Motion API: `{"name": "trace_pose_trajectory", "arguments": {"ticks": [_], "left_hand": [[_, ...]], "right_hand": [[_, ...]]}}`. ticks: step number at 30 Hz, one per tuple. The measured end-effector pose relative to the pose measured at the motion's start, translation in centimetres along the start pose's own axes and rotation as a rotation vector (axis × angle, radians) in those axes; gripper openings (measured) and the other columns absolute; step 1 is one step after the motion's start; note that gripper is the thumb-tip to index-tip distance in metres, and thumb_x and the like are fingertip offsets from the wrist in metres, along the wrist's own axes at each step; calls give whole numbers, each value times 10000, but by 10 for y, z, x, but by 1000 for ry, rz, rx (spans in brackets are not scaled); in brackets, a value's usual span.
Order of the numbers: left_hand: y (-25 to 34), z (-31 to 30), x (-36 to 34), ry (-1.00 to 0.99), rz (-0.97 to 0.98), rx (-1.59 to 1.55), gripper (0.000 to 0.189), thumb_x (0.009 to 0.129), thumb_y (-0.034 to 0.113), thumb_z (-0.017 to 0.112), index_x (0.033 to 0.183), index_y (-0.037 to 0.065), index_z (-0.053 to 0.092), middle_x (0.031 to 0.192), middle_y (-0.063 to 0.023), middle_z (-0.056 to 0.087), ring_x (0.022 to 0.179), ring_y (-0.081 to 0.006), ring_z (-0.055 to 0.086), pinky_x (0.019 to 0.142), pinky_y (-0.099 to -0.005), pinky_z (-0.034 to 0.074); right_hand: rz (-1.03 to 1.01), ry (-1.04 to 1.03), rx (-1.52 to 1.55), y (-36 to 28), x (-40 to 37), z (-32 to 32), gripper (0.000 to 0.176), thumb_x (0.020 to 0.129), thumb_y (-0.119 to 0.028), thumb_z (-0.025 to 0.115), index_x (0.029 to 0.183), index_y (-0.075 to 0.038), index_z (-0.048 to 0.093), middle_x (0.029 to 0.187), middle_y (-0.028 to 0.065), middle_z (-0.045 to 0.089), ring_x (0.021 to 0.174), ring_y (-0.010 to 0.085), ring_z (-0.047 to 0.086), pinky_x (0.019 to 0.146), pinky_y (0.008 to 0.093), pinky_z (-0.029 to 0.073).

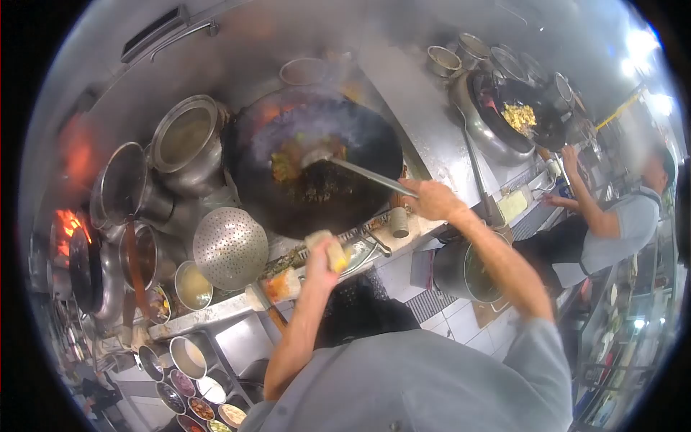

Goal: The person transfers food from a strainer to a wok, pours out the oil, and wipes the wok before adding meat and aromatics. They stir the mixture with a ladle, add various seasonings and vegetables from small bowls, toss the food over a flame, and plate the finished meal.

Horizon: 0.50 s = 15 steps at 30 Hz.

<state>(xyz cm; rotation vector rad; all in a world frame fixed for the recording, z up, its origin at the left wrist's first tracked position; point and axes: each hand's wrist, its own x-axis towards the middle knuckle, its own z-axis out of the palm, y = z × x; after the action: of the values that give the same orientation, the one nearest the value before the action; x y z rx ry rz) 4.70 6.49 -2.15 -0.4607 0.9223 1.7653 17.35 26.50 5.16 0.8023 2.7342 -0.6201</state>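
My right hand (435,200) is closed round the long handle of a metal ladle (371,178). The ladle's bowl rests among the food (286,164) in a large black wok (371,147); that food looks green and orange-brown, blurred by steam. At the wok's near rim my left hand (321,269) is closed on a folded pale-yellow cloth (332,253). Whether the cloth wraps a part of the rim is hidden by my fingers. Left of the wok lies a round perforated strainer (230,248).
Metal pots (188,137) crowd the left side, with flames (70,225) beyond. Several bowls of ingredients (201,409) stand lower left. On the right a co-worker (612,223) stands by another wok (536,108) holding yellow food. A large bucket (461,270) stands below the counter's edge.
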Motion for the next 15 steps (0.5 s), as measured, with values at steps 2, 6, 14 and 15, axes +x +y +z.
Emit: {"name": "trace_pose_trajectory", "arguments": {"ticks": [2, 6, 14, 15], "left_hand": [[-21, -13, -19, 21, 27, 27, 217, 761, 46, 510, 974, 82, 486, 870, -92, 540, 808, -225, 570, 689, -419, 516], [10, -14, -7, -14, 67, -15, 102, 730, 81, 528, 829, 102, 515, 805, -82, 554, 730, -214, 559, 617, -374, 495], [-32, -5, -30, 43, 294, 210, 210, 723, 16, 531, 928, 44, 495, 827, -80, 553, 689, -185, 593, 566, -340, 527], [-44, -6, -43, 56, 324, 207, 264, 694, -20, 532, 948, 35, 482, 832, -70, 554, 684, -180, 586, 570, -323, 520]], "right_hand": [[28, 139, -22, 1, -10, 24, 454, 835, -210, 549, 1257, -69, 454, 834, 198, 635, 815, 343, 613, 736, 387, 465], [-49, 347, 390, 1, -88, 54, 467, 854, -213, 543, 1272, -39, 427, 706, 123, 601, 607, 232, 584, 584, 327, 468], [391, 299, 1179, -31, -93, 64, 362, 912, -198, 468, 1246, -62, 440, 567, 5, 424, 395, 73, 378, 365, 219, 330], [437, 299, 1320, -35, -81, 70, 304, 912, -197, 470, 1184, -63, 457, 567, 5, 421, 396, 74, 366, 367, 219, 322]]}}
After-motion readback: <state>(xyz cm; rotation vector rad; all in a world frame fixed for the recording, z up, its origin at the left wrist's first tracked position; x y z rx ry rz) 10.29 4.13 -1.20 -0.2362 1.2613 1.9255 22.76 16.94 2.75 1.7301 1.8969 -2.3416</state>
